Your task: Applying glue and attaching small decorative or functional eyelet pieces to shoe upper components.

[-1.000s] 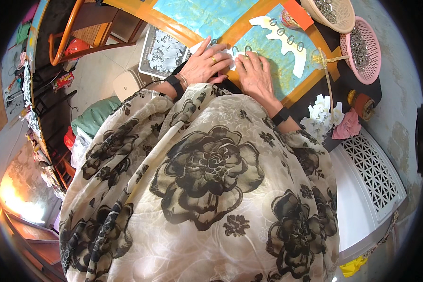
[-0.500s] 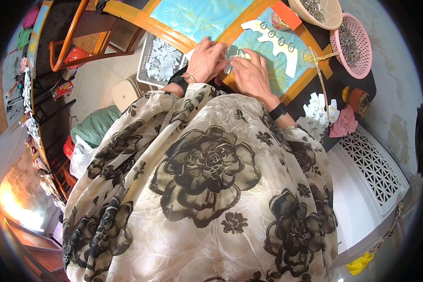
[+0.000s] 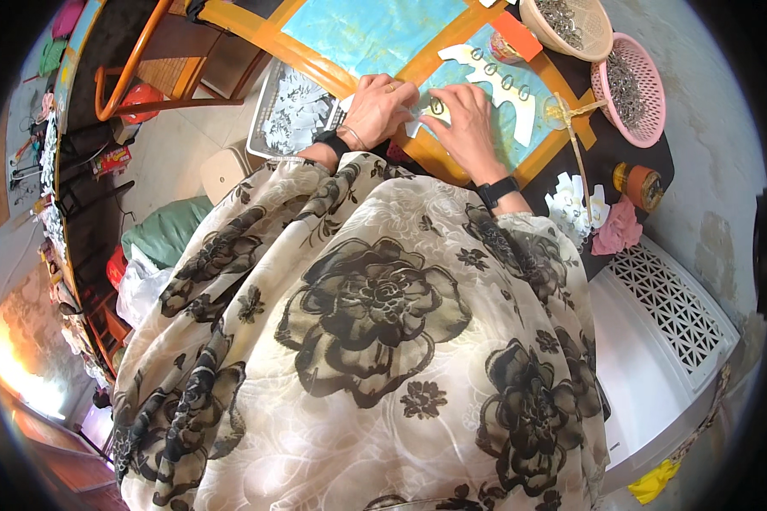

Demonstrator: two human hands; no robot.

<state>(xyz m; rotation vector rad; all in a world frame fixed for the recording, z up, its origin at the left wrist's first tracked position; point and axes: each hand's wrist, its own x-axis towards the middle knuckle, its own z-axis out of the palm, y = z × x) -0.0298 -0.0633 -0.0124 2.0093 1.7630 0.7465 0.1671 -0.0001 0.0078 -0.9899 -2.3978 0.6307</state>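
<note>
Over the near edge of the table, my left hand (image 3: 379,112) has its fingers bent together at a small white piece (image 3: 412,129), partly hidden by the fingertips. Close beside it, my right hand (image 3: 469,132) curls thumb and fingers around a metal ring (image 3: 437,106). How the ring and the white piece meet is too small to tell. Beyond the right hand, a white card strip (image 3: 496,82) with wavy edges carries several metal rings in a row. The hands rest above a blue sheet (image 3: 371,34) bordered with brown tape.
A white basket (image 3: 254,128) of white pieces stands left of my hands. At the far right are a cream basket (image 3: 533,25) and a pink basket (image 3: 652,72) holding metal parts. Tape rolls (image 3: 643,187), pink cloth (image 3: 619,228) and white cut pieces (image 3: 569,203) lie nearer.
My right thumb and fingers have shifted slightly around the ring, which sits a little lower in view. My left hand stays nearly in place; the whole view has shifted slightly.
</note>
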